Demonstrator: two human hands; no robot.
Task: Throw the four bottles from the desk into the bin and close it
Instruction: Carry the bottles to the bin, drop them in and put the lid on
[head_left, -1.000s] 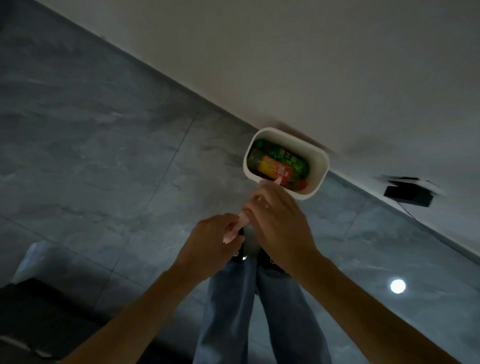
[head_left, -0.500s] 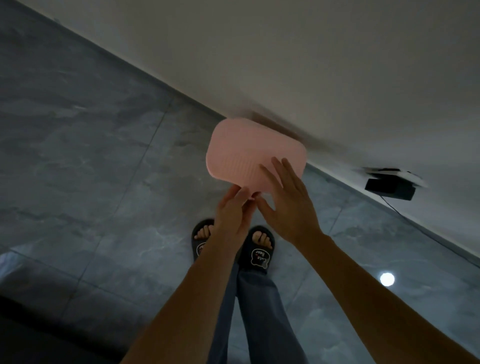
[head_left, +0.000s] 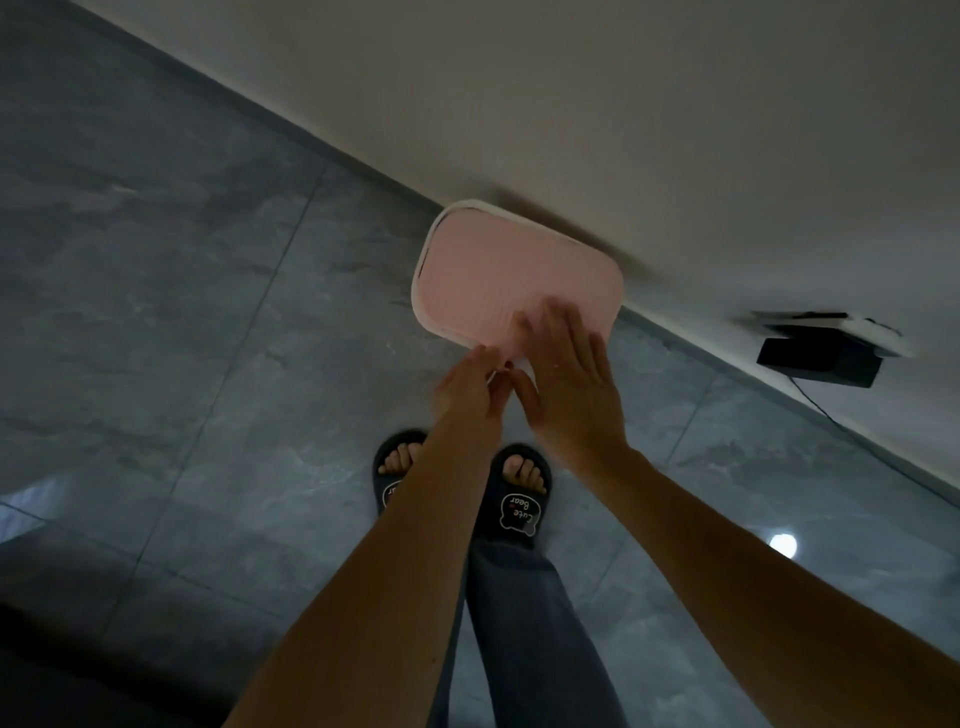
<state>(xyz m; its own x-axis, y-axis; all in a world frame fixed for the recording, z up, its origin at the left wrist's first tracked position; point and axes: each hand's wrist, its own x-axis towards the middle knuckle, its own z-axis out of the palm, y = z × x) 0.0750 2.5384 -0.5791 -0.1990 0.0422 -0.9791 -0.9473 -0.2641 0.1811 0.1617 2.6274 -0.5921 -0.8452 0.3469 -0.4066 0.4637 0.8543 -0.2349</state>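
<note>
One head-worn view — looking steeply down, close above the floor (head_left: 182, 312) and wall (head_left: 675, 104).

Dim, grainy view with wide-angle bending at the edges, both hands motion-blurred, and a round lamp reflection (head_left: 783, 545) glaring on the glossy grey tiled floor (head_left: 182, 312).

Bare floor (head_left: 182, 312) lies open to your left hand's (head_left: 470, 387) left. The wall (head_left: 675, 130) blocks beyond your right hand (head_left: 571, 395); a black box (head_left: 818, 358) sits to its right.
</note>
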